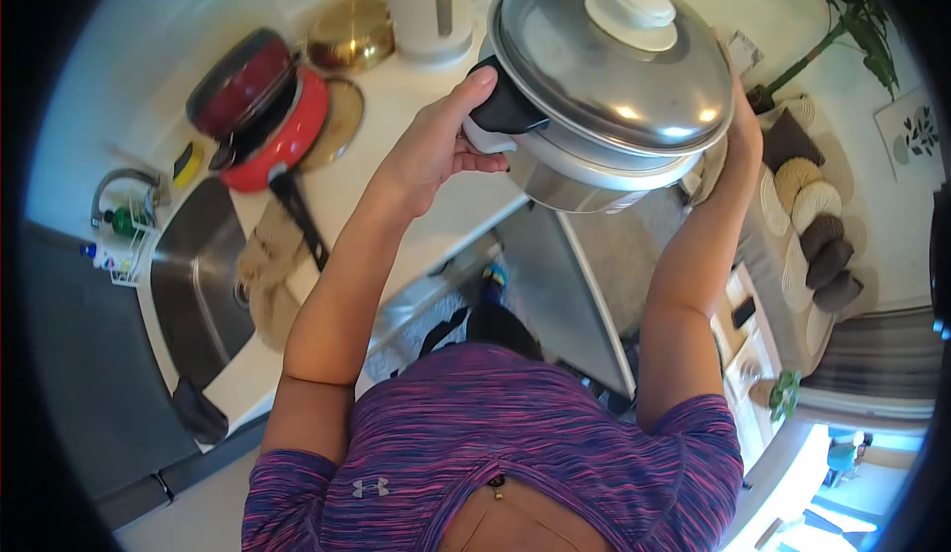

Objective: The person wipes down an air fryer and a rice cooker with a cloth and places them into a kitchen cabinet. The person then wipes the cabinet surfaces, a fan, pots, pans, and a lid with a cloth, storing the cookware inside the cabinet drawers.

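Note:
Held up in front of me is a stack of cooking pots (584, 185) with a domed metal lid (555, 27) on top. The lid carries a white knob (634, 12). On the left side, my left hand (441, 141) is closed around the stack's black handle (507, 101) and a white handle below it, thumb on top. At the opposite side my right hand (743, 121) grips the stack; its fingers are mostly hidden behind the pots. The stack is off the counter, slightly tilted.
A white counter (396, 225) holds red pans (282, 136), a gold-coloured pot (352, 35), a white kettle (431, 2) and a brown cloth (272, 270). Left of them is a steel sink (198, 275). A cabinet door (565, 275) stands open below. A cushioned sofa (792, 245) is at the right.

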A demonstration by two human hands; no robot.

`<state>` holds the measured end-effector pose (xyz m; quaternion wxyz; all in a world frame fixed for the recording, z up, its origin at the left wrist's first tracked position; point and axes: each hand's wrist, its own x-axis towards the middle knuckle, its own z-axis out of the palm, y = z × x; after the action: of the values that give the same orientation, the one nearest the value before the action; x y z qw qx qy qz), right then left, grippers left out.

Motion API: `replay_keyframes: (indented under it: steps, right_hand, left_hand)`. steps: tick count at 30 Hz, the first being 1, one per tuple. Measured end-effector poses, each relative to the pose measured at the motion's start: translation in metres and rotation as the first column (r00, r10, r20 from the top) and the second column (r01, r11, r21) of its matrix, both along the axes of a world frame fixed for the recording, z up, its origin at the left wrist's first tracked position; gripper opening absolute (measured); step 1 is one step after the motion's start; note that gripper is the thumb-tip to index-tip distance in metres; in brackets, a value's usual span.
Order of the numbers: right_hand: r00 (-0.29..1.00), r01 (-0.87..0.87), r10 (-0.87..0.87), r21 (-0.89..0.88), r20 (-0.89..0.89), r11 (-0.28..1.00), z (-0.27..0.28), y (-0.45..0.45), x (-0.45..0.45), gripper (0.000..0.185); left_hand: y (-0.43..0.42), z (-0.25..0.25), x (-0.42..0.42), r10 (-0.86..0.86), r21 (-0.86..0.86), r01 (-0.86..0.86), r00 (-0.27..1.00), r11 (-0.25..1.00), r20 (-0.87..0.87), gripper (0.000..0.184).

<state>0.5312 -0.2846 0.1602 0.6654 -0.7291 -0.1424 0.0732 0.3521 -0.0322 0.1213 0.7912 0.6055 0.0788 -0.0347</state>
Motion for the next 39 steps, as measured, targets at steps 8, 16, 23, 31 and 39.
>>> replay_keyframes:
  steps: [8,16,23,31,39]
  right_hand:
    - [0.962,0.004,0.048,0.19,-0.269,0.982,-0.046,-0.039,-0.178,0.061]
    - [0.928,0.205,-0.27,-0.254,-0.256,0.945,-0.133,-0.062,-0.291,0.073]
    - [0.946,0.113,-0.278,-0.637,-0.165,0.762,-0.241,-0.023,-0.314,0.089]
    - [0.918,0.003,-0.214,-0.534,-0.334,0.846,-0.355,0.054,-0.219,0.095]
    - [0.923,-0.114,-0.07,-0.443,-0.378,0.889,-0.404,0.135,-0.097,0.081]
  left_hand:
    - [-0.02,-0.041,-0.165,-0.059,-0.06,0.056,0.997,0.997,-0.055,0.051]
    - [-0.038,-0.112,-0.275,-0.049,-0.101,0.027,0.974,0.995,-0.221,0.047]
    - [-0.002,-0.281,-0.304,-0.064,-0.299,-0.065,0.913,0.952,-0.402,0.047]
    - [0.049,-0.394,-0.235,0.204,-0.192,-0.281,0.916,0.94,-0.345,0.049]
    - [0.089,-0.432,-0.138,0.591,-0.13,-0.657,0.734,0.742,-0.335,0.052]
